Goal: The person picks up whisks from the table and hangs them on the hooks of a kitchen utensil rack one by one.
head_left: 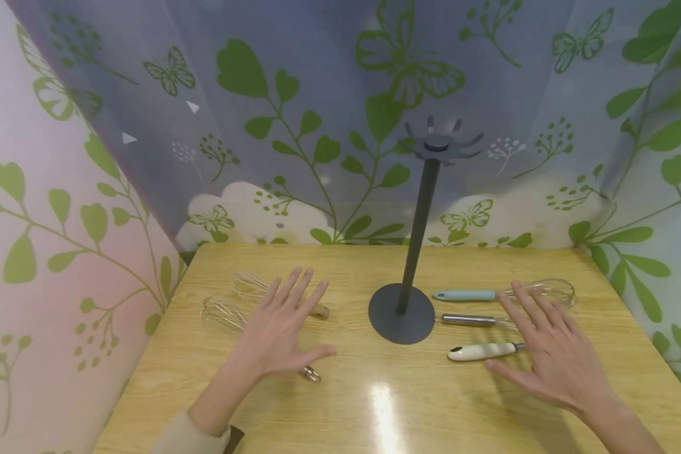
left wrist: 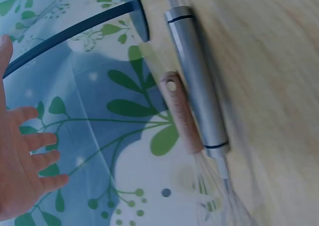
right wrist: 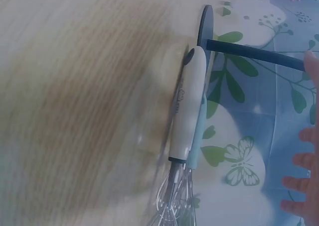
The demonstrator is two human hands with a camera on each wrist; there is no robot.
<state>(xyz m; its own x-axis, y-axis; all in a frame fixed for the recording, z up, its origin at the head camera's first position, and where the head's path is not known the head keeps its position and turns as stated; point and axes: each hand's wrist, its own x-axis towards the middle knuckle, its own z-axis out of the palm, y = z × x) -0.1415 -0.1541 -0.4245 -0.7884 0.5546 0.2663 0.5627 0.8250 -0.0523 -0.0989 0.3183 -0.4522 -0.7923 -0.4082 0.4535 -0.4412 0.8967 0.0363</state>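
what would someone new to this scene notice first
The eye would probably fall first on the tall dark stand, upright on the wooden table with prongs spreading from its top. Next come the spread hands: the left hand above two whisks left of the stand, the right hand above three whisks right of it. Behind rises a backdrop of green leaves and butterflies.

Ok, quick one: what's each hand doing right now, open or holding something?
Left hand: open, fingers spread, holding nothing.
Right hand: open, holding nothing, raised over the white-handled whisk.
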